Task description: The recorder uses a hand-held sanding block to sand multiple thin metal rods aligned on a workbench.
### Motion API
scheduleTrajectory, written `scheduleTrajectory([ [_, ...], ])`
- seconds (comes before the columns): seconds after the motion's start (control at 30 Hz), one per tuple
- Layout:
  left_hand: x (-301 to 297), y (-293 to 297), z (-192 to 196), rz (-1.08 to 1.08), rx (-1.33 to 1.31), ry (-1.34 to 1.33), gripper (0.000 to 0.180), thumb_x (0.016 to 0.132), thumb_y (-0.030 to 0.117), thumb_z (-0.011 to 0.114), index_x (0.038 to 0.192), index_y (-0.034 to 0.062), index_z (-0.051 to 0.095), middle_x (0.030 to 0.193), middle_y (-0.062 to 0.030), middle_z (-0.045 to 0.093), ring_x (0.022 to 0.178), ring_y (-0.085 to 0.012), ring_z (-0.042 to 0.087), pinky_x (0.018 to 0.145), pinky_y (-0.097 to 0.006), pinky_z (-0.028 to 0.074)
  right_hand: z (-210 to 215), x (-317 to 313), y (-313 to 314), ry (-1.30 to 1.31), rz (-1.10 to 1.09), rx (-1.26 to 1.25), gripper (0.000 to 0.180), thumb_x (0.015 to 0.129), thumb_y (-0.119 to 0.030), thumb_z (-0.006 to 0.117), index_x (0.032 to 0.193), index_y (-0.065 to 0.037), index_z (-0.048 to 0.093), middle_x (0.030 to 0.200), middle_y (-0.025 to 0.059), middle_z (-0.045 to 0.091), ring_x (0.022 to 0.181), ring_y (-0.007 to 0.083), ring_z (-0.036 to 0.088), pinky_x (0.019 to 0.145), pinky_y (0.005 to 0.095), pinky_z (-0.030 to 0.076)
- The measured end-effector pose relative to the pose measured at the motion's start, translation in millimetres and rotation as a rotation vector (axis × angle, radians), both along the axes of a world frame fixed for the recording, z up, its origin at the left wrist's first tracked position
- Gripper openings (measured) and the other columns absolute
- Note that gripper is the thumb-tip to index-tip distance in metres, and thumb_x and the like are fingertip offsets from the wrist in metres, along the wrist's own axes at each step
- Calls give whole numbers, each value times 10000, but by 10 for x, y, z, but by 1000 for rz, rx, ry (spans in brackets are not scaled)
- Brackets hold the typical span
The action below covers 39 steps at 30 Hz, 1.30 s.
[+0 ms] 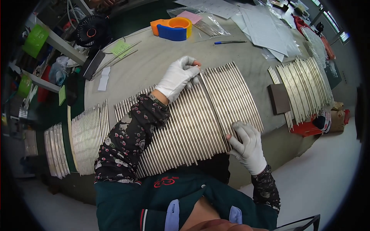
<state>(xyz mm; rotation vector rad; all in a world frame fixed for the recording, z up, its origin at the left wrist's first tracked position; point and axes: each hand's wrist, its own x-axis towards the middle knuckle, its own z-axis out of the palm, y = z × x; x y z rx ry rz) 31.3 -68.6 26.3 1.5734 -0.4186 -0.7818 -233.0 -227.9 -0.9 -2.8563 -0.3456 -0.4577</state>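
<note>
Slim silvery metal rods (185, 123) lie side by side in a wide row on the table in front of me. A narrow gap parts them from a smaller group of rods (233, 96) on the right. My left hand (178, 77), in a white glove with a bare fingertip, is closed in a pinch at the far end of a rod along that gap. At the near end of the same rod is my right hand (246, 146), gloved alike, its thumb and fingers curled round the tip. My left forearm hides part of the row.
More rods (90, 134) lie at left, and another batch (306, 90) at right beside a dark block (278, 99). Farther back are an orange and blue tape dispenser (171, 29), a pen (230, 42), papers (262, 30) and a small black fan (91, 31).
</note>
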Motion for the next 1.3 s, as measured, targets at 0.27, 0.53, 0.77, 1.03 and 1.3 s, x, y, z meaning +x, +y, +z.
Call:
scheduleTrajectory([
  [0.27, -100, -71, -144, 55, -250, 256, 155, 923, 122, 600, 1014, 11, 539, 850, -57, 607, 630, -67, 565, 499, -158, 446, 108, 213, -608, -237, -582, -71, 744, 656, -305, 736, 1328, -109, 482, 1336, 269, 418, 1210, 433, 435, 975, 497, 389],
  [0.53, -133, -70, -301, 56, -302, 208, 136, 930, 132, 595, 994, 22, 550, 803, -35, 596, 516, -39, 469, 403, -153, 338, -28, 449, -1019, -16, -956, -242, 634, 720, -297, 721, 1297, -108, 540, 1265, 261, 461, 1097, 392, 512, 895, 457, 463],
  [0.77, -127, -52, -319, 90, -250, 174, 137, 933, 132, 585, 1002, 20, 546, 835, -53, 637, 511, -36, 478, 405, -148, 350, 414, 780, -169, -250, -676, 119, 550, 648, -138, 653, 1182, -17, 600, 1041, 238, 560, 960, 365, 540, 839, 440, 455],
  [1.03, -134, -68, -347, 65, -300, 185, 152, 921, 126, 601, 1013, 14, 556, 792, -30, 622, 518, -28, 458, 436, -158, 349, 306, 917, 206, -114, -569, 80, 484, 669, -121, 656, 1143, -31, 618, 1225, 293, 482, 1034, 409, 505, 904, 456, 437],
  [1.3, -116, -92, -349, 54, -328, 171, 139, 908, 112, 616, 987, 2, 581, 824, -26, 643, 566, -30, 472, 506, -167, 387, 361, 983, 285, -219, -556, -32, 496, 638, -146, 648, 1126, -63, 631, 1232, 253, 499, 1022, 377, 505, 858, 479, 433],
])
